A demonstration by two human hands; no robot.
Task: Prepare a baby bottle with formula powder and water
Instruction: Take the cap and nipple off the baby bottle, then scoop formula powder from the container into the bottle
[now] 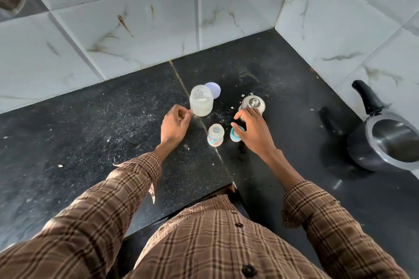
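1. Black speckled stone forms the one countertop [90, 133], on which one open baby bottle [215, 135] is stood.
2. One translucent jar [201, 103] and one lilac lid [213, 89] are seen.
3. A teal nipple ring [235, 135] is pinched by the right hand [254, 130]; the left hand [175, 123] is loosely curled, empty.

Speckled glossy counter [113, 120], seemingly stone

A speckled black stone counter [90, 133] is enclosed at a corner by white marble-veined wall tiles [136, 20], evenly lit.
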